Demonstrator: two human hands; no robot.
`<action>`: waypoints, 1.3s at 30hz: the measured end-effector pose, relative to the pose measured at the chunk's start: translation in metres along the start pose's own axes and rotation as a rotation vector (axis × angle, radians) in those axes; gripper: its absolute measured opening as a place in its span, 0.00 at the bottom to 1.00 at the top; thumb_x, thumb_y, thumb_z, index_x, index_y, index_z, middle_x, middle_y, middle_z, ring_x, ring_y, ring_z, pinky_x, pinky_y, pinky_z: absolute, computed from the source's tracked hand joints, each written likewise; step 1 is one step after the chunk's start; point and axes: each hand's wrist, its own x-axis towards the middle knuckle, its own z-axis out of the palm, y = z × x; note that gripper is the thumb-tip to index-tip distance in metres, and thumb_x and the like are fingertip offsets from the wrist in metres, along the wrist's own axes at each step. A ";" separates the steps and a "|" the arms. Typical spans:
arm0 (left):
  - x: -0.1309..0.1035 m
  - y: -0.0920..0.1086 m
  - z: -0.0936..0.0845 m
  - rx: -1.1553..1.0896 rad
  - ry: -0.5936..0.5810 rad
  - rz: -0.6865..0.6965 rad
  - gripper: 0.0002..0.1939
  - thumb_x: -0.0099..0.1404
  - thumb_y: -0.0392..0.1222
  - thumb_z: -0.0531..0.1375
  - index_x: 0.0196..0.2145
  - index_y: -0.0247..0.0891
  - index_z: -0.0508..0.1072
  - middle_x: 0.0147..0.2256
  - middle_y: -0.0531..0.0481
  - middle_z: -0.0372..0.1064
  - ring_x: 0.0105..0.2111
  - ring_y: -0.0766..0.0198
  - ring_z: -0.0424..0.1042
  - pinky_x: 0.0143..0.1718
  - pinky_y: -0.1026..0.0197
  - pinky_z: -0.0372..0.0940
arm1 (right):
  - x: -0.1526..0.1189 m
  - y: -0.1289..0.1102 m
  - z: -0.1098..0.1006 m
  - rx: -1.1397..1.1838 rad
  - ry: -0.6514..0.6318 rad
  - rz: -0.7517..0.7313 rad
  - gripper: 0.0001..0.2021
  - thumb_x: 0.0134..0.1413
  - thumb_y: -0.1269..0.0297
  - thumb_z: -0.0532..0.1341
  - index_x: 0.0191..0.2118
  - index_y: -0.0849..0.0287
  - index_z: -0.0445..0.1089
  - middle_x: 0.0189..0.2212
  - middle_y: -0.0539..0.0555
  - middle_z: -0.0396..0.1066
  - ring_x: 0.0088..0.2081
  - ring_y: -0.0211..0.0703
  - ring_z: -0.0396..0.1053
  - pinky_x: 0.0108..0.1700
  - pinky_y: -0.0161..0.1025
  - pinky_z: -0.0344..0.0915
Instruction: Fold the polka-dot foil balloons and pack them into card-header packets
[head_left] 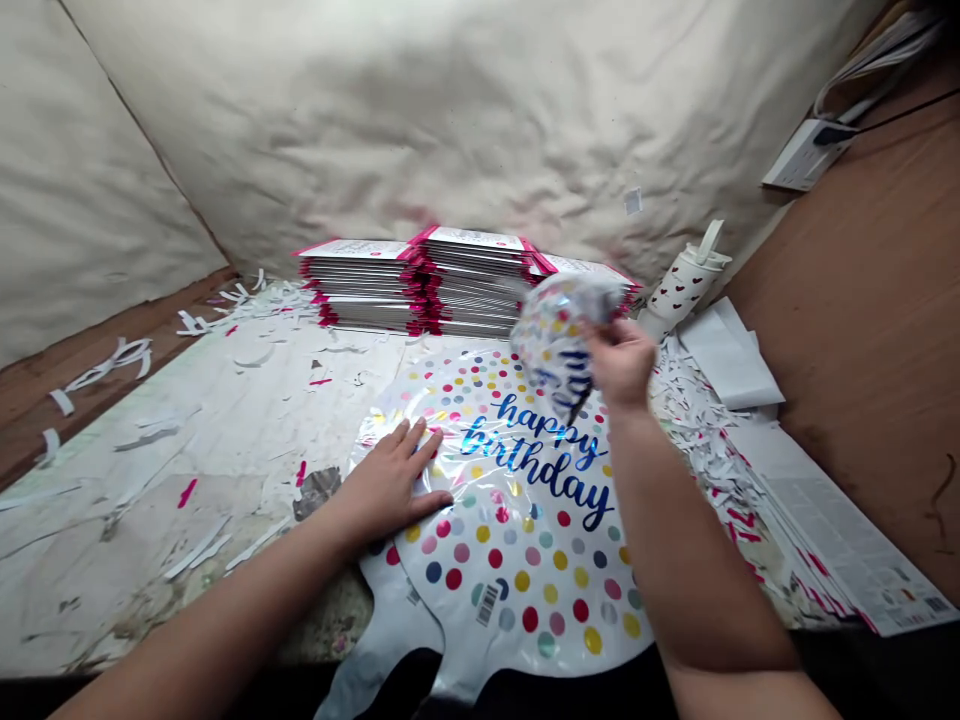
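Left hand [394,472] lies spread on balloons [517,560] overhanging the front edge of the bench [292,385]; right hand [624,362] grips a bunched balloon [546,335] before cards [480,285] stacked along the back edge

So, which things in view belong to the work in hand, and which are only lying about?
Likely part of the work:
flat dotted balloons, under the left hand
blurred dotted piece, in the right hand
pink-edged stacks, perhaps
printed sheets, perhaps

Apparently just lying about:
paper scraps
heart-patterned bottle
grey crumpled piece

Bare left hand [396,472], right hand [624,366] and forearms [669,525]
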 end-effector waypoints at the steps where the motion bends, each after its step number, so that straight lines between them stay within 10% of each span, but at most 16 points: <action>1: 0.001 -0.002 0.001 -0.015 -0.021 -0.025 0.43 0.55 0.68 0.49 0.61 0.38 0.53 0.61 0.38 0.46 0.60 0.41 0.44 0.57 0.45 0.46 | 0.005 0.004 -0.021 0.029 0.147 -0.007 0.18 0.59 0.59 0.49 0.42 0.68 0.69 0.36 0.58 0.72 0.38 0.43 0.68 0.39 0.40 0.63; 4: 0.005 -0.004 -0.005 -0.068 -0.036 -0.051 0.42 0.54 0.68 0.50 0.60 0.40 0.54 0.62 0.39 0.45 0.60 0.41 0.43 0.57 0.44 0.46 | -0.013 0.003 -0.056 0.204 0.308 -0.223 0.09 0.51 0.62 0.60 0.35 0.61 0.72 0.32 0.54 0.73 0.34 0.40 0.70 0.38 0.38 0.66; 9: 0.007 -0.010 -0.025 -0.492 0.104 -0.292 0.25 0.59 0.59 0.50 0.44 0.40 0.71 0.47 0.43 0.69 0.48 0.49 0.66 0.48 0.49 0.61 | -0.108 0.015 -0.037 0.335 -0.252 -0.634 0.11 0.51 0.69 0.61 0.42 0.52 0.72 0.37 0.52 0.75 0.41 0.42 0.72 0.44 0.41 0.69; 15: 0.030 -0.010 -0.038 -1.105 0.160 -0.582 0.26 0.59 0.62 0.50 0.38 0.35 0.67 0.30 0.47 0.70 0.29 0.62 0.72 0.33 0.60 0.68 | -0.174 0.060 -0.018 0.210 -0.538 -0.576 0.11 0.55 0.66 0.57 0.44 0.51 0.71 0.41 0.53 0.74 0.46 0.45 0.70 0.52 0.48 0.63; 22: 0.098 0.008 -0.035 -1.013 0.035 -0.544 0.35 0.51 0.57 0.62 0.52 0.37 0.61 0.31 0.46 0.71 0.27 0.60 0.72 0.29 0.58 0.69 | -0.170 0.063 -0.020 0.290 -0.590 -0.556 0.10 0.55 0.67 0.56 0.41 0.51 0.72 0.41 0.52 0.74 0.46 0.42 0.70 0.53 0.44 0.62; 27: 0.101 0.004 -0.035 -0.732 0.131 -0.563 0.32 0.47 0.46 0.65 0.50 0.38 0.65 0.39 0.42 0.69 0.44 0.44 0.68 0.41 0.46 0.65 | -0.170 0.072 -0.022 0.360 -0.657 -0.482 0.10 0.54 0.68 0.56 0.40 0.51 0.73 0.39 0.52 0.75 0.46 0.40 0.70 0.53 0.41 0.62; 30: 0.092 0.030 -0.033 -0.460 0.211 -0.257 0.19 0.58 0.44 0.55 0.48 0.37 0.67 0.47 0.40 0.65 0.52 0.46 0.61 0.50 0.44 0.57 | -0.169 0.075 -0.024 0.400 -0.671 -0.462 0.10 0.54 0.69 0.56 0.39 0.51 0.73 0.39 0.51 0.75 0.47 0.39 0.69 0.54 0.41 0.60; 34: 0.089 0.091 -0.011 -0.230 -0.067 0.603 0.19 0.66 0.37 0.45 0.50 0.39 0.67 0.53 0.45 0.64 0.55 0.59 0.58 0.56 0.56 0.52 | -0.167 0.077 -0.025 0.443 -0.705 -0.465 0.10 0.54 0.70 0.56 0.39 0.52 0.73 0.40 0.51 0.75 0.47 0.38 0.69 0.55 0.40 0.59; 39: 0.102 0.113 0.014 -0.114 -0.126 0.575 0.27 0.67 0.50 0.43 0.61 0.37 0.50 0.62 0.44 0.45 0.62 0.57 0.44 0.60 0.51 0.39 | -0.167 0.082 -0.030 0.442 -0.743 -0.421 0.10 0.54 0.70 0.56 0.38 0.52 0.73 0.40 0.52 0.75 0.47 0.39 0.69 0.55 0.43 0.58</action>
